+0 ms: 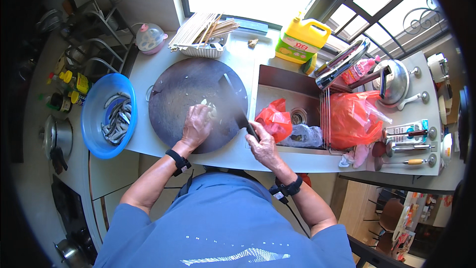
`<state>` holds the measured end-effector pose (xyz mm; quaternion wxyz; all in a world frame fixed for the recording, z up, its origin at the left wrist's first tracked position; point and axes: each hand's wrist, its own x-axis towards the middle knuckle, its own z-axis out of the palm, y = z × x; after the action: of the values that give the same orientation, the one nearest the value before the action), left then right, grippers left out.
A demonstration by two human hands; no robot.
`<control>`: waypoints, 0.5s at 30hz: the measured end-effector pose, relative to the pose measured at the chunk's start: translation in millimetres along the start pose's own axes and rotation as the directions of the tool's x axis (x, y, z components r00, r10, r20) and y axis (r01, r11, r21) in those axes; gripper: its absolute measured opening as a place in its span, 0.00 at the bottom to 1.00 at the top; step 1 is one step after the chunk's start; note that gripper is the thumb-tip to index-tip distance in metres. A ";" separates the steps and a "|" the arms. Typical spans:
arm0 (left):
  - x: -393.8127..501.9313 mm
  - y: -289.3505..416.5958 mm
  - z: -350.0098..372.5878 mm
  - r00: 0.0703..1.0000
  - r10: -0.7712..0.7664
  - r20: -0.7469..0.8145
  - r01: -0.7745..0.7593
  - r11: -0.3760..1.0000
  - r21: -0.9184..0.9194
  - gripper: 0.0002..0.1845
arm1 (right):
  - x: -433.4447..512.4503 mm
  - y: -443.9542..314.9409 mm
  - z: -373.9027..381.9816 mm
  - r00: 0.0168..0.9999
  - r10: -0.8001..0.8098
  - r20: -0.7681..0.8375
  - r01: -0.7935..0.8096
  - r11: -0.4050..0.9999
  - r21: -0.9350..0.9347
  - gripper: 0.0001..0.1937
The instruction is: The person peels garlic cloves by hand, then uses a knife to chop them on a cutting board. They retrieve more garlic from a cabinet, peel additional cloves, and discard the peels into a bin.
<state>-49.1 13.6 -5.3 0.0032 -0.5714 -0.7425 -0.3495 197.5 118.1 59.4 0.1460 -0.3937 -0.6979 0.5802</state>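
Observation:
My right hand grips the dark handle of a cleaver. The blade is blurred and points away from me over the right part of a round, dark chopping board. On the board, the fingers of my left hand are bunched over pale chopped pieces, perhaps garlic. Some pieces show just beyond and to the right of the fingers; those under the hand are hidden. The blade stands to the right of the left hand, apart from it.
Left of the board stands a blue basin of small silvery fish. The sink on the right holds a red plastic bag and a clear bag. Behind are a chopstick basket and a yellow jug.

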 end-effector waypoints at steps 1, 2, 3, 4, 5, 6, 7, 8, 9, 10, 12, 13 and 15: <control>0.8 -0.2 0.9 1.000 -0.019 -0.015 0.019 1.000 -0.009 0.20 | 0.9 -0.2 -8.7 1.000 -0.012 0.025 0.009 0.995 0.100 0.22; 1.7 -0.7 0.7 1.000 -0.024 -0.009 0.024 1.000 -0.004 0.20 | 1.2 -0.4 -17.8 0.998 0.038 0.047 -0.046 0.985 0.168 0.21; 4.5 0.0 2.3 0.999 -0.030 -0.019 0.030 1.000 -0.004 0.21 | 2.2 -0.8 -25.8 0.993 0.085 0.076 -0.101 0.967 0.235 0.21; 7.2 0.8 3.8 0.999 -0.044 -0.026 0.044 0.999 0.002 0.21 | 3.7 -1.2 -32.4 0.989 0.110 0.096 -0.129 0.966 0.222 0.20; 10.7 0.7 5.4 0.998 -0.052 -0.040 0.053 0.998 0.018 0.22 | 5.0 -1.4 -37.4 0.986 0.115 0.121 -0.139 0.967 0.214 0.19; 15.1 -0.5 6.8 0.996 -0.085 -0.034 0.086 0.996 0.025 0.24 | 6.8 -1.3 -42.3 0.981 0.138 0.139 -0.164 0.967 0.194 0.19; 20.4 -3.1 8.3 0.995 -0.094 -0.038 0.096 0.994 0.048 0.25 | 8.2 -0.7 -46.5 0.974 0.163 0.154 -0.190 0.966 0.175 0.19; 26.0 -6.2 10.4 0.994 -0.103 -0.042 0.106 0.992 0.070 0.25 | 10.5 0.4 -49.7 0.968 0.172 0.184 -0.204 0.964 0.170 0.16; 30.7 -9.1 12.6 0.991 -0.135 -0.024 0.137 0.985 0.107 0.26 | 13.2 2.1 -51.5 0.966 0.177 0.191 -0.206 0.967 0.146 0.15; 33.6 -11.5 14.2 0.993 -0.116 -0.005 0.116 0.986 0.119 0.24 | 16.0 4.2 -52.3 0.963 0.182 0.199 -0.209 0.970 0.122 0.14; 35.3 -16.7 13.2 0.996 -0.071 0.061 0.067 0.996 0.055 0.23 | 20.0 9.8 -49.0 0.963 0.175 0.207 -0.196 0.977 0.087 0.11; 35.0 -17.9 12.3 0.987 -0.089 0.136 0.082 0.995 0.053 0.22 | 22.3 12.5 -45.8 0.965 0.161 0.206 -0.179 0.981 0.072 0.10; 29.8 -16.5 9.0 0.996 -0.054 0.069 0.057 0.997 -0.053 0.17 | 24.5 17.0 -42.4 0.973 0.125 0.192 -0.130 0.991 0.014 0.10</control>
<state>-70.0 41.9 -8.7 -0.0473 -0.5620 -0.7479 -0.3502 216.1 165.5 49.5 0.0462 -0.3784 -0.6743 0.6324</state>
